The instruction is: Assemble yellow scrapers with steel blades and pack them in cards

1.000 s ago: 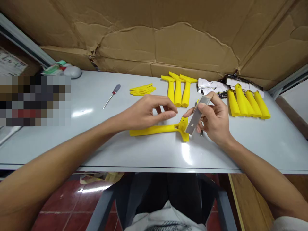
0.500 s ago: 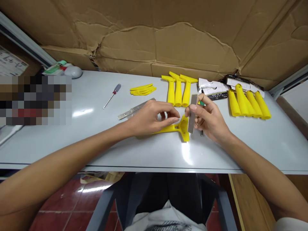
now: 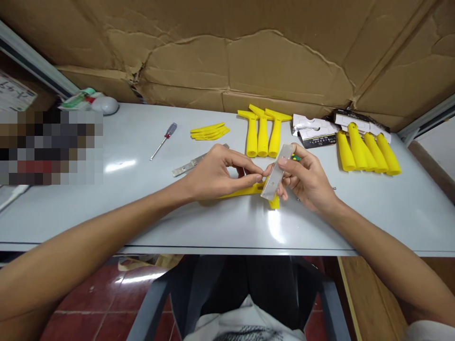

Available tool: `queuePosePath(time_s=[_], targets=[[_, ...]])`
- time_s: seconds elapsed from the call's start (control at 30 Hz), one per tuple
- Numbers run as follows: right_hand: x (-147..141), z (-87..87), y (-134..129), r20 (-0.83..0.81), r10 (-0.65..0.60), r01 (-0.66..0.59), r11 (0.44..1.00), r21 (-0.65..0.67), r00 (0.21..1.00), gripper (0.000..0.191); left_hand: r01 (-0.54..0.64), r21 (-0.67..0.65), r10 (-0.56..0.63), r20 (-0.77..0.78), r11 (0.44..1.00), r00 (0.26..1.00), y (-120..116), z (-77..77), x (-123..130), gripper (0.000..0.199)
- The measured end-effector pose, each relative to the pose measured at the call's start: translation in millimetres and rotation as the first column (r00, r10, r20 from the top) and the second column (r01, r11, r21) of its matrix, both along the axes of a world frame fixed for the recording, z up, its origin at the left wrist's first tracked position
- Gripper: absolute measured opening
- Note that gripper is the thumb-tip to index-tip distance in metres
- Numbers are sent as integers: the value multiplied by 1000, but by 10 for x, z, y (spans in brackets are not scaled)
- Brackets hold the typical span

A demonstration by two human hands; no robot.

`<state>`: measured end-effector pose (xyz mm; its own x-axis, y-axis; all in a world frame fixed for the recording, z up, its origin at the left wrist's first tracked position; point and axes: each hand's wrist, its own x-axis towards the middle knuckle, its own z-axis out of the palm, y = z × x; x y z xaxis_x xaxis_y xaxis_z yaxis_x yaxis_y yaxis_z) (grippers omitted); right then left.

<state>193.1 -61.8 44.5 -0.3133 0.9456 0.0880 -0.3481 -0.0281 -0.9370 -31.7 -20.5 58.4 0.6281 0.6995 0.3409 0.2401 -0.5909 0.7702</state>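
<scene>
A flat metal plate with small holes is gripped between the thumb and fingers of my right hand. It is tilted, its lower end toward me. My left hand is closed in a pinch at the plate's left side, fingertips against a right-hand finger; whether something small is between them is hidden. Beneath both hands lies a yellow T-shaped scraper handle, its head partly covered by the plate. Metal strips lie on the table behind my left hand, which hides part of them.
A screwdriver and thin yellow strips lie to the left. Three yellow T-shaped handles stand in a row at the back. Black-and-white packaging and several yellow sleeves are at the right. A cardboard wall closes off the back.
My right hand has turned the plate, so its lower end swings left and its broad, holed face shows. My left fingertips have closed together and now meet the right hand's finger.
</scene>
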Motion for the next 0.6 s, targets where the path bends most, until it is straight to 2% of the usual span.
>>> queuePosePath(time_s=[0.33, 0.6], targets=[[4, 13, -6, -1, -25, 25, 1000, -19, 1000, 25, -26, -73, 23, -42, 997, 999, -20, 77, -9, 14], [20, 26, 12, 33, -47, 47, 999, 1, 998, 28, -91, -27, 89, -64, 996, 994, -17, 70, 4, 21]])
